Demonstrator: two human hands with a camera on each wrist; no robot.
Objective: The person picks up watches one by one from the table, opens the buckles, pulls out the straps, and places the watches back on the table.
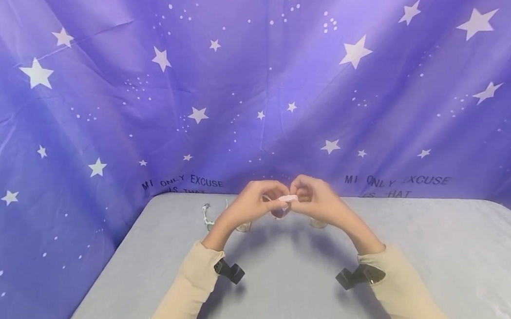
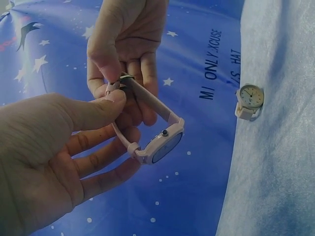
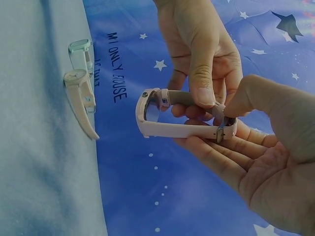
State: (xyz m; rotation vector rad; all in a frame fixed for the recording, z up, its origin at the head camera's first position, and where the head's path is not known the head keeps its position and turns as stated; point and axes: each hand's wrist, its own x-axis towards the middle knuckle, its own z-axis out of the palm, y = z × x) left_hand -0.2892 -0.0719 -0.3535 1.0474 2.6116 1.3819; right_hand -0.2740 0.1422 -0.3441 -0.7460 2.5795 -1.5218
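Observation:
A pale pink wristwatch (image 1: 287, 198) is held up over the table between both hands, its strap bent into a loop. In the left wrist view the watch case (image 2: 165, 147) hangs at the loop's lower end, crown facing up. My left hand (image 1: 255, 201) pinches one strap end between thumb and fingers. My right hand (image 1: 319, 198) pinches the strap at the metal buckle (image 3: 221, 133), thumb on top and fingers beneath. Right at the buckle the two thumbs nearly meet. Fingertips partly hide where the strap ends overlap.
On the grey cloth-covered table (image 1: 300, 289) lie a mint-green watch (image 3: 80, 49) and a cream watch (image 3: 76, 93) side by side, left of the hands. Another cream-strapped watch (image 2: 251, 97) sits to the right. A purple star-print curtain (image 1: 264, 82) hangs behind the table's far edge.

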